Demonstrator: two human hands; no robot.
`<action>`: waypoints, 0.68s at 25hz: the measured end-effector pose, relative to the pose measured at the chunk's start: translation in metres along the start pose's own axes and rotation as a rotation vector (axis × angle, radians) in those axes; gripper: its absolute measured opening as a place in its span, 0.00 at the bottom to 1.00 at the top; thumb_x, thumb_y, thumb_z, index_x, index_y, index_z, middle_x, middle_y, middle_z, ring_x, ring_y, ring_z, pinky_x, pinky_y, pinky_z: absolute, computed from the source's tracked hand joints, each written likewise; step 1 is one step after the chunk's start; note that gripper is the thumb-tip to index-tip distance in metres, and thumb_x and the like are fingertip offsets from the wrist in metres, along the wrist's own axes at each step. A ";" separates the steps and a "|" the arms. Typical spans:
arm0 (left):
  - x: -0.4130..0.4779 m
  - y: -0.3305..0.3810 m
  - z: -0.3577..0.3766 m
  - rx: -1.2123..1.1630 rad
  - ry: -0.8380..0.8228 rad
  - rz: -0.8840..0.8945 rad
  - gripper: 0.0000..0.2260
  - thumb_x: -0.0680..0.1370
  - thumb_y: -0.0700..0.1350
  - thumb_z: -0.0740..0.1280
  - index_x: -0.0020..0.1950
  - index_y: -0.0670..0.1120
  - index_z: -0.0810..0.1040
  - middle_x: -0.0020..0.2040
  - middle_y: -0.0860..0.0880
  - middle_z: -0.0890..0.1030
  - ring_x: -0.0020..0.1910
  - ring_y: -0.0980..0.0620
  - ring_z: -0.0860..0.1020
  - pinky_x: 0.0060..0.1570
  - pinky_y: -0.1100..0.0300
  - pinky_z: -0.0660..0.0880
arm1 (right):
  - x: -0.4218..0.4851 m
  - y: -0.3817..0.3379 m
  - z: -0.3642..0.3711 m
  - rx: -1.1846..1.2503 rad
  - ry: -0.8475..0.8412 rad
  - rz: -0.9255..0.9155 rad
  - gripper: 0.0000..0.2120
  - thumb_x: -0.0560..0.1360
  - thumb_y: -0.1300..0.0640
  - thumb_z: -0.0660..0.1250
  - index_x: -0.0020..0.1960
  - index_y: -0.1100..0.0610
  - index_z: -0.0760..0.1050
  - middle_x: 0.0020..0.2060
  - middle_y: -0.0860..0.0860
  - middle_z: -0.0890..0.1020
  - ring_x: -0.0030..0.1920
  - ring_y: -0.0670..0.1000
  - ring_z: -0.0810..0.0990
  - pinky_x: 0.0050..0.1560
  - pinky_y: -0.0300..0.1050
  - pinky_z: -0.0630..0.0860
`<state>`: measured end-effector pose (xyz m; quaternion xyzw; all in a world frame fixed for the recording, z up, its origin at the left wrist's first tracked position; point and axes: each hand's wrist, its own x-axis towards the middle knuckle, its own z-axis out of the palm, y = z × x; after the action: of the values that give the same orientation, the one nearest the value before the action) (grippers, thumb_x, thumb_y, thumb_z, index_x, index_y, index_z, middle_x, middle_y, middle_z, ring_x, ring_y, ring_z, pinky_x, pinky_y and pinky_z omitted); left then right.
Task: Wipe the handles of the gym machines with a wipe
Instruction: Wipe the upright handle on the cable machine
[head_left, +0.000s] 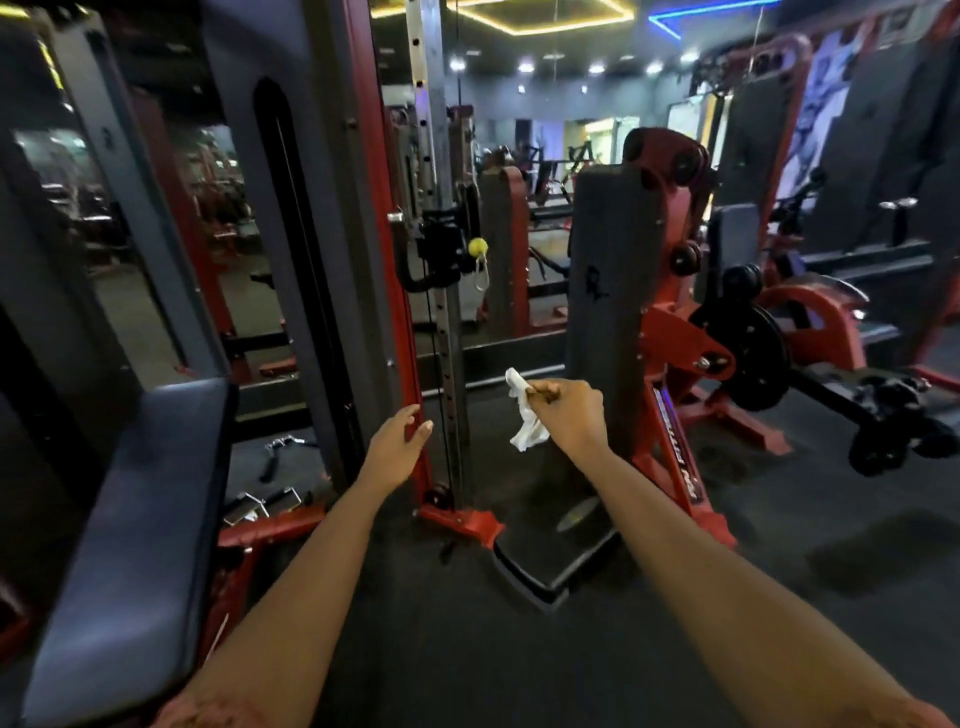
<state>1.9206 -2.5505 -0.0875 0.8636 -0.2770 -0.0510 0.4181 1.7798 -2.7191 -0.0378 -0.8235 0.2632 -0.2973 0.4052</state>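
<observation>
Head view: right hand (566, 410) is pinching white wipe (525, 415), left hand (397, 441) is reaching open; should wrap wipe fully round cable handle (426, 280).

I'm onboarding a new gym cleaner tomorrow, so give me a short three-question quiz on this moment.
1. True or false: the left hand is open and holds nothing.
2. Multiple choice: the right hand pinches the white wipe
A) against a machine handle
B) in the air, touching no machine
C) flat on the padded bench
3. Fill in: the ball hanging beside the red upright is ____.

Key: 1 true; 2 B; 3 yellow.
</observation>
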 end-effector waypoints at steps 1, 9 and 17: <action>0.025 0.004 -0.001 -0.009 0.038 -0.002 0.21 0.80 0.49 0.59 0.72 0.45 0.63 0.69 0.42 0.70 0.68 0.46 0.69 0.66 0.56 0.64 | 0.029 -0.002 0.004 0.024 0.007 -0.034 0.10 0.76 0.56 0.64 0.47 0.60 0.82 0.41 0.56 0.85 0.43 0.51 0.82 0.45 0.38 0.74; 0.222 0.039 -0.024 -0.120 0.272 -0.041 0.22 0.81 0.50 0.58 0.73 0.45 0.62 0.67 0.44 0.72 0.67 0.47 0.69 0.58 0.62 0.64 | 0.247 -0.013 0.071 0.181 -0.035 -0.125 0.12 0.75 0.56 0.65 0.33 0.53 0.76 0.24 0.46 0.73 0.28 0.42 0.71 0.32 0.35 0.66; 0.398 0.018 -0.061 -0.155 0.378 -0.072 0.21 0.81 0.51 0.58 0.73 0.47 0.62 0.63 0.48 0.75 0.63 0.50 0.71 0.54 0.62 0.63 | 0.404 -0.032 0.198 0.413 -0.028 -0.007 0.09 0.75 0.57 0.64 0.41 0.59 0.81 0.30 0.52 0.78 0.30 0.45 0.73 0.28 0.30 0.67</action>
<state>2.2672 -2.7247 0.0229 0.8324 -0.1580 0.0759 0.5258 2.2017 -2.8736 0.0027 -0.7279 0.1884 -0.3347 0.5680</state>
